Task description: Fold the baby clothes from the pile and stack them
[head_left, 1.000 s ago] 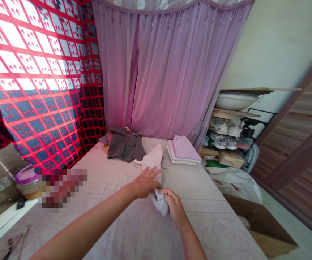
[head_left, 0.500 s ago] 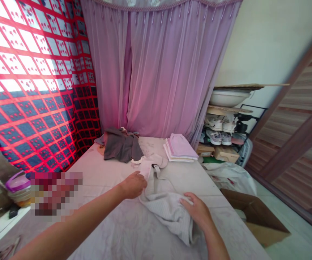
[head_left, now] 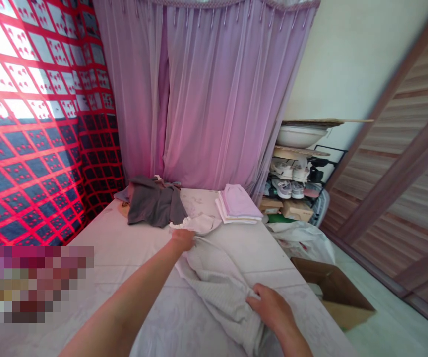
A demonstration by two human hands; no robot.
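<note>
On the bedsheet [head_left: 102,238], fingers of left hand [head_left: 183,240] and right hand [head_left: 271,308] pinch ribbed knit [head_left: 214,282]

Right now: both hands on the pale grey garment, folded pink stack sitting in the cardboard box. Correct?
No. The head view shows the folded pink stack on the far end of the bed, not in the cardboard box. The left hand and right hand are on the pale grey garment, as you said.

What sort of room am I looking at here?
Most likely a bedroom in a home: there is a bed with a pale patterned sheet, a sheer lilac curtain hanging behind it, and a rack of sneakers beside it.
</note>
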